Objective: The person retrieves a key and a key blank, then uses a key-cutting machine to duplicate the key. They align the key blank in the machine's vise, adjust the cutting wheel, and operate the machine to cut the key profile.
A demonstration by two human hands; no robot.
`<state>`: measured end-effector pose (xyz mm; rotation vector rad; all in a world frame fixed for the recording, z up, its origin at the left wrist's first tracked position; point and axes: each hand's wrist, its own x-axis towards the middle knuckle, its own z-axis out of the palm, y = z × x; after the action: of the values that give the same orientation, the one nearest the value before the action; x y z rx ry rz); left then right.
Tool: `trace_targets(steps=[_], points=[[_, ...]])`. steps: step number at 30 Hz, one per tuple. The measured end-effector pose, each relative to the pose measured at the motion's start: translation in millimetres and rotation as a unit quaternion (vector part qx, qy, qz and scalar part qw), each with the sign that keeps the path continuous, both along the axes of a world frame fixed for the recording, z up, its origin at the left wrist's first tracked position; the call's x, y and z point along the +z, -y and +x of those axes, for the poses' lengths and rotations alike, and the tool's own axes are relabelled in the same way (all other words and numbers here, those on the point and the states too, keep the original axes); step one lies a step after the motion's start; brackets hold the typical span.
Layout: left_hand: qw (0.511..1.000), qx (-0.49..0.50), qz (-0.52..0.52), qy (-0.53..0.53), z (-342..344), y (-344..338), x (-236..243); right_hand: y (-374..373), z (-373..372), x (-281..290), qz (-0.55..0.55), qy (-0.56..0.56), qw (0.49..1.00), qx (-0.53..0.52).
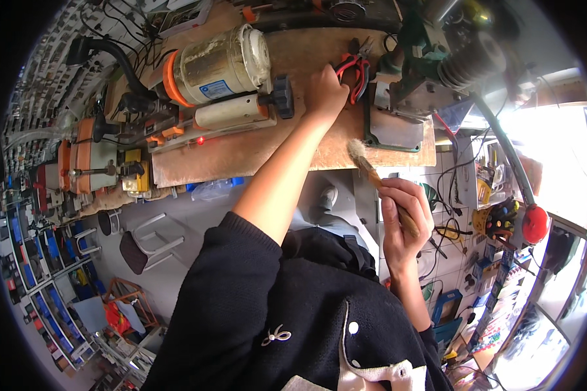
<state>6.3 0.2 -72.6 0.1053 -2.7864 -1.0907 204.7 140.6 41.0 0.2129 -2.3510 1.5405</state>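
My left hand (326, 93) reaches across the wooden workbench (326, 146), its fingers curled at one handle of red-and-black pliers (354, 70). The pliers lie with their jaws pointing away from me, handles spread. Part of the grip is hidden behind my hand. In front of the bench, my right hand (407, 215) is closed around the wooden handle of a brush (370, 173). The pale bristles point up and left, at the bench's front edge.
Left of my left arm lies a machine with a clear dusty canister (218, 65) and a black knob (282, 96). A green drill press (430, 91) with a flat metal base (394, 128) stands at right. A red ball-ended lever (535, 224) juts out. A chair (147, 244) stands below left.
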Motion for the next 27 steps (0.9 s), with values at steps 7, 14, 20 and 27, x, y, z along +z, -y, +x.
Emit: trace_targets(steps=[7,14,20,27], points=[[1.000,-0.025,-0.006,-0.007,-13.1,2.0,22.5,9.3,-15.0,-10.8,0.043,-0.045,0.998,-0.027],[0.995,-0.073,-0.060,0.028,-27.9,0.3,55.8,42.6,-70.8,-71.6,0.156,-0.094,0.983,-0.001],[0.991,-0.078,-0.099,0.032,-29.1,-3.0,59.5,52.2,-86.3,-85.3,0.204,-0.098,0.974,-0.027],[0.996,-0.076,-0.048,0.023,-15.4,-9.4,43.5,65.1,-42.7,-83.0,0.151,-0.075,0.986,0.008]])
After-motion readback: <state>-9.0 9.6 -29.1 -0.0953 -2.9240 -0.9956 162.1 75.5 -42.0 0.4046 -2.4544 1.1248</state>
